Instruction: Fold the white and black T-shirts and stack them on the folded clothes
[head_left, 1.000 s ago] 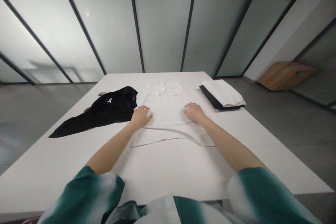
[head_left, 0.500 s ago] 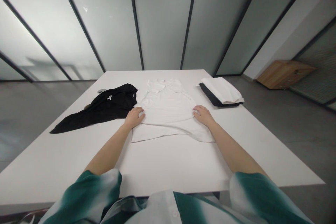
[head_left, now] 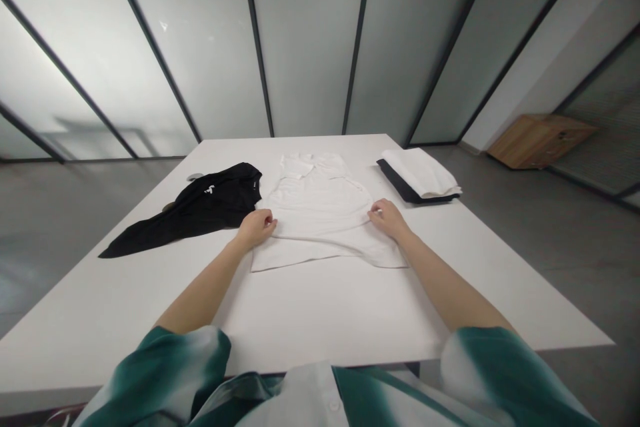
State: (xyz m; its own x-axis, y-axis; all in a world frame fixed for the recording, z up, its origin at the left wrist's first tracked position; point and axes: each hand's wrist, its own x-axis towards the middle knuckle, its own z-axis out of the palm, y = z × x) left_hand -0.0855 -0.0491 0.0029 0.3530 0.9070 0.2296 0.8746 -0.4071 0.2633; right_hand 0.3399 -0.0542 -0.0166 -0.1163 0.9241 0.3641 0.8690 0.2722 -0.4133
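Note:
A white T-shirt (head_left: 323, 203) lies spread on the table, its collar at the far end and its hem toward me. Its sides are folded inward near the collar, and a crease runs across it just above the hem. My left hand (head_left: 257, 227) pinches the shirt's left edge, with the fingers curled in. On the opposite edge, at about the same height, my right hand (head_left: 387, 219) pinches the cloth between thumb and fingers.
To the left lies a black garment (head_left: 205, 203) with a small white print. A stack of folded white cloth (head_left: 423, 172) over black cloth (head_left: 403, 187) sits at the right. The white table (head_left: 320, 327) carries everything; a wooden cabinet (head_left: 537, 140) stands on the floor beyond.
Both hands have gone from lying flat with fingers stretched on the shirt to closing in a pinch on its side edges. The shirt has hardly moved.

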